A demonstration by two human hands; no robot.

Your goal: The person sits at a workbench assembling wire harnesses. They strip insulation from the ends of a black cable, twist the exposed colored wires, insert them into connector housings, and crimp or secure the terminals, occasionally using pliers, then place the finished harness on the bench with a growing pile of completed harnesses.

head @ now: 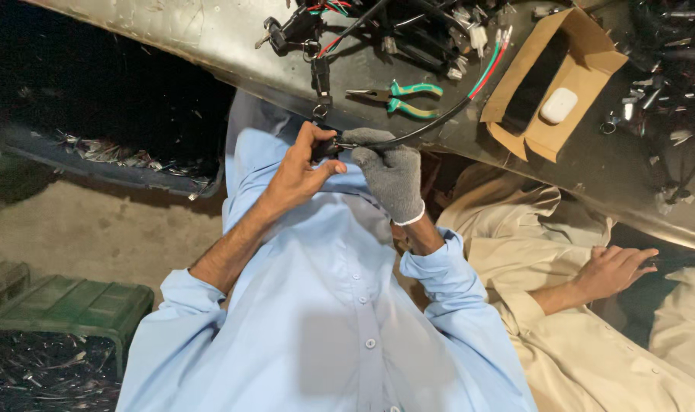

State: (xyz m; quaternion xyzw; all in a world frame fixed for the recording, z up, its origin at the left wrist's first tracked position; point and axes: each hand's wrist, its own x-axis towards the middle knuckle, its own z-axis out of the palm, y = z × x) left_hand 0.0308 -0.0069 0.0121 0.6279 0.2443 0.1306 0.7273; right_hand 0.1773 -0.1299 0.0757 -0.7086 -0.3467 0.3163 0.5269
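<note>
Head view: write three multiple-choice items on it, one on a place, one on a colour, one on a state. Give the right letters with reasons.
1. Where do the green-handled pliers lie?
A. in a drawer
B. on the metal bench
C. on the floor

2. What colour is the glove on the right hand?
A. grey
B. red
C. yellow

3. What state is the cardboard box in?
A. taped shut
B. crushed flat
C. open, with a white case inside

Answers:
1 B: the pliers rest on the bench top, just beyond the black cable that the bare left hand and the gloved right hand both hold.
2 A: the knit glove is plainly grey.
3 C: the box flaps stand apart and the white case shows inside.
</note>
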